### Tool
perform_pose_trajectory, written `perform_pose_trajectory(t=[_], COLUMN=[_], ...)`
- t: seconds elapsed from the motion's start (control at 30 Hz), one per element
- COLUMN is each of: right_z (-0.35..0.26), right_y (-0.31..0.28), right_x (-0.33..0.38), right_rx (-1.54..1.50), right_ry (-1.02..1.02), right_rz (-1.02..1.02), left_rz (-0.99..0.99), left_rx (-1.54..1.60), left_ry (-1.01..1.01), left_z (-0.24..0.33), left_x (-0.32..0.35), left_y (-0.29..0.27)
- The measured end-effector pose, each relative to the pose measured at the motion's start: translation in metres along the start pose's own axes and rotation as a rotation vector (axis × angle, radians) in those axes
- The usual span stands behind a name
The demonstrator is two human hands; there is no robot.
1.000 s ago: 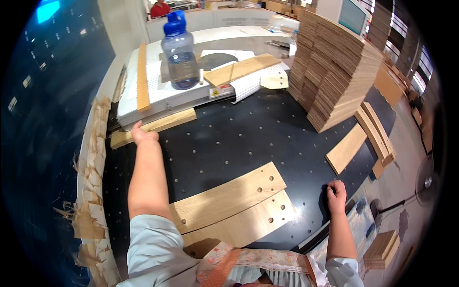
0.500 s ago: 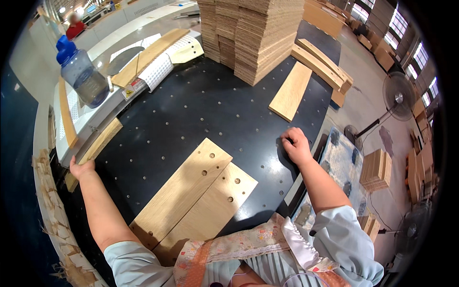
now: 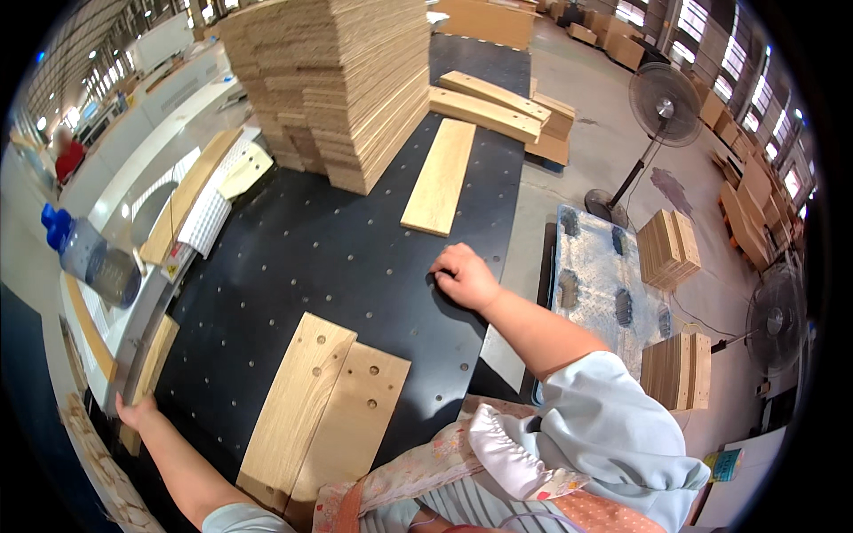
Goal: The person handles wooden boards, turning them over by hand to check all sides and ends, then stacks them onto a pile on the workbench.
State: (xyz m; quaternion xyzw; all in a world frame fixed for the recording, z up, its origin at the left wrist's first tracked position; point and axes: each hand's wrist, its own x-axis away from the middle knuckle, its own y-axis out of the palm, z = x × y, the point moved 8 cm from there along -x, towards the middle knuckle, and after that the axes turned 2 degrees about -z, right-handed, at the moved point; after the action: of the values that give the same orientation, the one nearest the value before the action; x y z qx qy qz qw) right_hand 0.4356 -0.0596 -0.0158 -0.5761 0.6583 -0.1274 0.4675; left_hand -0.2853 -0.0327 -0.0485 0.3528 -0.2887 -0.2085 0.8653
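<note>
My left hand (image 3: 135, 413) rests on the near end of a narrow wooden strip (image 3: 152, 366) at the left edge of the black perforated table (image 3: 311, 258); fingers lie over it. My right hand (image 3: 464, 275) presses curled fingers on the table's right side, holding nothing. Two drilled wooden boards (image 3: 322, 409) lie side by side between my arms, near the front edge. A longer plain plank (image 3: 440, 175) lies farther off, just beyond my right hand.
A tall stack of wooden boards (image 3: 342, 75) stands at the table's far side, with loose planks (image 3: 493, 102) beside it. A blue-capped water bottle (image 3: 89, 258) sits on the machine at left. Floor fans (image 3: 662, 98), a pallet (image 3: 600, 284) and small board stacks (image 3: 668, 249) stand right.
My view has swung right and tilted, so the stack and fans fill more of it. My right hand has shifted forward on the table; my left hand stays on the strip.
</note>
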Motion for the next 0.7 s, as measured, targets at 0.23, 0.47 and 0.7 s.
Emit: perform_pose_trajectory(t=[0.23, 0.47, 0.7], right_z=[-0.003, -0.018, -0.014], right_y=[0.003, 0.004, 0.006], right_x=[-0.007, -0.002, 0.005], right_rx=[-0.047, -0.046, -0.15], right_ry=[-0.006, -0.063, -0.13], right_rz=[-0.038, -0.096, -0.149], left_rz=[-0.276, -1.161, -1.072], left_rx=[-0.492, -1.857, -2.307], left_ry=[0.043, 0.278, 0.61], left_z=[0.006, -0.076, -0.106], left_x=[0.069, 0.334, 0.34], left_y=[-0.022, -0.008, -0.023])
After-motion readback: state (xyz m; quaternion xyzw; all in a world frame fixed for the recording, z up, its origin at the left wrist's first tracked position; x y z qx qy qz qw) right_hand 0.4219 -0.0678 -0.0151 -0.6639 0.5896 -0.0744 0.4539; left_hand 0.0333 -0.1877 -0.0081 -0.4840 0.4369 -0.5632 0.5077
